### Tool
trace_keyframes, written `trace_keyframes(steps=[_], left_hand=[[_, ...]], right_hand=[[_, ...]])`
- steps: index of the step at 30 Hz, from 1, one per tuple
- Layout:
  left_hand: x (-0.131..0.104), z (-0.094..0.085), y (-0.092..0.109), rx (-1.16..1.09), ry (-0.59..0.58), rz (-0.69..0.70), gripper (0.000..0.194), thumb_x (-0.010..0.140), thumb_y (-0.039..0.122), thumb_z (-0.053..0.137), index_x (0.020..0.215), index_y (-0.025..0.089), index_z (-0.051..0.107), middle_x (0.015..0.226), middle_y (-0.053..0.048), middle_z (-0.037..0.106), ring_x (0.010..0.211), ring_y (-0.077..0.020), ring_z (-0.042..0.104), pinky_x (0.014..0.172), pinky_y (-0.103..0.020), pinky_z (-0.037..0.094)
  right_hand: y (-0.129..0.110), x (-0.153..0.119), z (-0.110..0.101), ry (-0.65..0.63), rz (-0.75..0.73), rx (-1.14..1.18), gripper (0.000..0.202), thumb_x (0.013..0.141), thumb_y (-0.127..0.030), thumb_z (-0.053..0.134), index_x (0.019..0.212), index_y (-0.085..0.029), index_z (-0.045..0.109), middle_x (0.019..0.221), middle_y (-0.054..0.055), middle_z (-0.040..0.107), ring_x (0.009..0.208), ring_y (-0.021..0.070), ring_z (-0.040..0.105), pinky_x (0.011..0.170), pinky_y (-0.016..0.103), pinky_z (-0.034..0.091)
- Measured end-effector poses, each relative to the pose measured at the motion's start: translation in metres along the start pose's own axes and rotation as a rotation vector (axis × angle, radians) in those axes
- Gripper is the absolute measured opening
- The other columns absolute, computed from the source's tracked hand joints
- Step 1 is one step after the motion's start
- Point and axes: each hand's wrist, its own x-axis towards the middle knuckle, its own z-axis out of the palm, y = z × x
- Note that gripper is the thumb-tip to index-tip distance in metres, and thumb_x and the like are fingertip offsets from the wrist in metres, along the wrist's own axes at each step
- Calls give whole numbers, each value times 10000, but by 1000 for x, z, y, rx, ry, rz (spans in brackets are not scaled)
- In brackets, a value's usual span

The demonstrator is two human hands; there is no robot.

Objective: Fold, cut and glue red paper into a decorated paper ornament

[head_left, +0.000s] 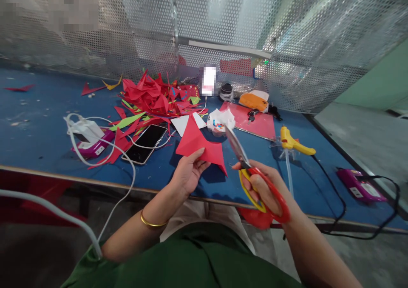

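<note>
My left hand (190,171) pinches the lower edge of a folded red paper piece (200,145), which has pointed corners, above the front of the blue table (159,175). To its right, my right hand (263,186) is wrapped round the red and yellow handles of a pair of scissors (237,147). The blades point up and away from me, look closed together, and do not touch the paper. Just beyond lies a crumpled white wrapper (221,120) with small coloured pieces in it.
A heap of red paper scraps (153,94) lies at the back left, with a black phone (146,143) and white cables before it. Rightward are a pink folder (255,120), a yellow glue gun (293,142) and a purple power strip (360,186). Perforated metal stands behind.
</note>
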Motion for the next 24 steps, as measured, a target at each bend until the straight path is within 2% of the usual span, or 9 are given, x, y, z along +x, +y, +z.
trace_keyframes(steps=[2, 6, 9, 13, 16, 18, 21, 23, 24], left_hand=[[0, -5, 9, 36, 13, 55, 69, 765, 68, 710, 801, 120, 684, 690, -22, 733, 523, -123, 650, 524, -249, 578], [2, -17, 25, 100, 31, 180, 200, 679, 104, 787, 854, 134, 696, 712, -5, 744, 535, -128, 658, 473, -218, 539], [5, -22, 35, 116, 49, 256, 259, 629, 113, 815, 855, 142, 692, 685, 9, 735, 510, -117, 639, 454, -202, 507], [10, -16, 48, 119, 42, 356, 227, 640, 124, 794, 835, 156, 679, 679, 21, 723, 512, -109, 627, 468, -205, 494], [16, -3, 58, 121, 21, 428, 173, 661, 136, 777, 799, 158, 675, 679, 15, 716, 534, -115, 634, 486, -208, 491], [24, 9, 64, 126, -4, 465, 155, 663, 147, 781, 768, 156, 669, 650, 18, 696, 521, -110, 622, 489, -206, 489], [38, 26, 73, 121, -29, 525, 174, 653, 161, 806, 735, 154, 652, 615, 28, 666, 494, -91, 588, 490, -194, 482], [48, 33, 78, 119, -16, 563, 195, 646, 163, 820, 705, 150, 634, 600, 26, 650, 486, -85, 579, 492, -192, 479], [51, 35, 80, 120, -7, 581, 203, 643, 164, 824, 697, 148, 629, 595, 24, 644, 484, -85, 578, 492, -192, 478]], right_hand=[[-3, -1, -10, 113, -11, -134, 579, 822, -703, 551, 1066, -182, 611, 598, -48, 490, 419, 99, 396, 406, 239, 304], [1, 9, -22, 297, 139, -872, 467, 865, -630, 566, 1060, -212, 637, 713, 47, 676, 610, 215, 636, 531, 285, 398], [11, 22, -19, 296, 289, -1225, 390, 944, -500, 494, 1149, -191, 616, 920, 129, 745, 822, 282, 717, 620, 316, 440], [16, 32, -13, 220, 290, -1369, 323, 971, -358, 429, 1118, -155, 633, 1005, 169, 730, 886, 293, 723, 667, 336, 477], [8, 33, -7, 194, 197, -1482, 296, 949, -243, 428, 1045, -109, 673, 987, 211, 703, 932, 328, 702, 725, 377, 497], [1, 34, 3, 168, 37, -1504, 288, 926, -222, 464, 1051, -72, 676, 1046, 240, 684, 1010, 348, 671, 809, 411, 503], [-3, 44, 32, -11, -291, -1370, 461, 913, -357, 549, 1246, -42, 595, 1285, 253, 613, 1194, 342, 584, 987, 428, 470], [1, 53, 54, -135, -341, -1327, 585, 915, -370, 545, 1368, -5, 492, 1360, 282, 563, 1259, 354, 541, 1014, 456, 465], [3, 57, 62, -152, -333, -1329, 542, 929, -314, 518, 1371, -1, 485, 1339, 292, 575, 1232, 349, 562, 977, 456, 489]])
